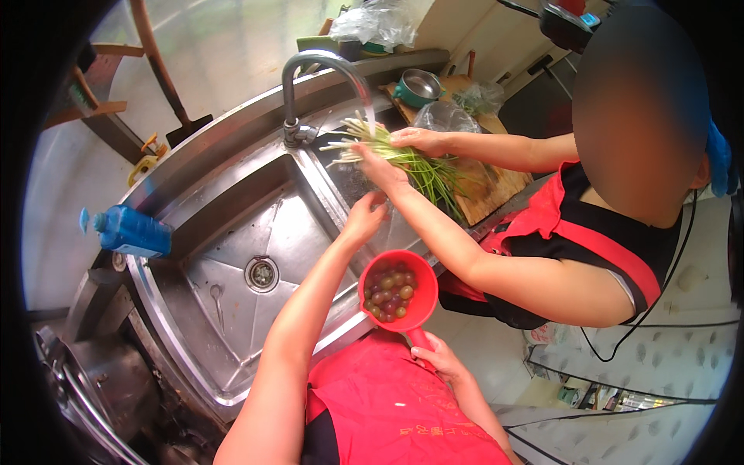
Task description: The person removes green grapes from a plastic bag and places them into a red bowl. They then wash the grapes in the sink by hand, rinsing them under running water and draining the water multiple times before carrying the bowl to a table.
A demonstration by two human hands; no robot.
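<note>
My right hand [443,358] grips the handle of a red plastic dipper [428,302], held in front of my apron beside the sink's front rim. Several green and purplish grapes [388,293] lie inside it. My left hand [366,220] reaches over the right sink basin [392,229], close below another person's forearm. Its fingers are loosely bent and apart, with nothing visible in them. That person's two hands [383,165] hold a bunch of spring onions [421,168] under running water from the curved metal faucet [288,93].
The left basin [296,232] holds a spoon [217,305] near its drain [261,274]. A blue bottle [135,231] stands at the left rim. Past the right basin are a wooden cutting board [494,195] and a teal-sided metal bowl [419,87]. The co-worker [558,273] stands close on my right.
</note>
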